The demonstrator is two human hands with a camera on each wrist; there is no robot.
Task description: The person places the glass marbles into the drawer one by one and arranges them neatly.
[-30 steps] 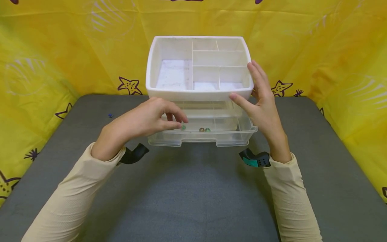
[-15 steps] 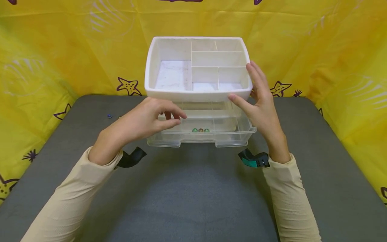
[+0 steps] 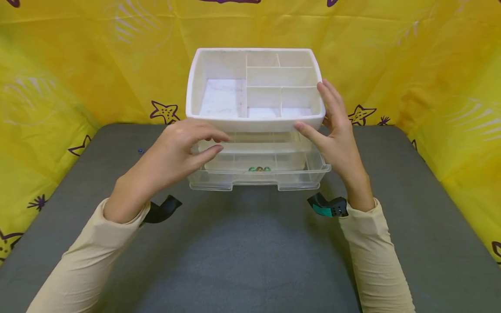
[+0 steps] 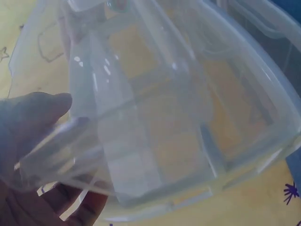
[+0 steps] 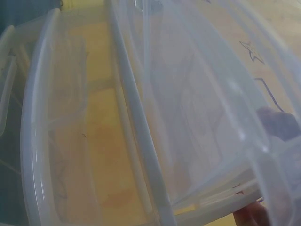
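A white drawer organizer (image 3: 255, 124) with a divided top tray stands at the table's back. Its clear bottom drawer (image 3: 254, 179) is pulled out toward me. Inside lie a green marble (image 3: 252, 169), a brown marble (image 3: 259, 168) and another green marble (image 3: 267, 168), side by side. My left hand (image 3: 172, 152) hovers over the drawer's left end, thumb and fingers apart with nothing between them. At the organizer's right front corner, my right hand (image 3: 338, 139) grips the top tray, thumb on the front and fingers along the side. Clear plastic (image 4: 141, 117) fills much of the left wrist view.
A blue marble (image 3: 140, 151) rests on the grey table (image 3: 250, 252), left of the organizer. Yellow cloth (image 3: 78, 61) with starfish prints hangs behind and at both sides. The top tray's visible compartments contain nothing.
A green marble near my left fingertips has rolled right to join the other two. My left hand has drawn back leftward and its thumb and fingers have parted. The right hand keeps its grip.
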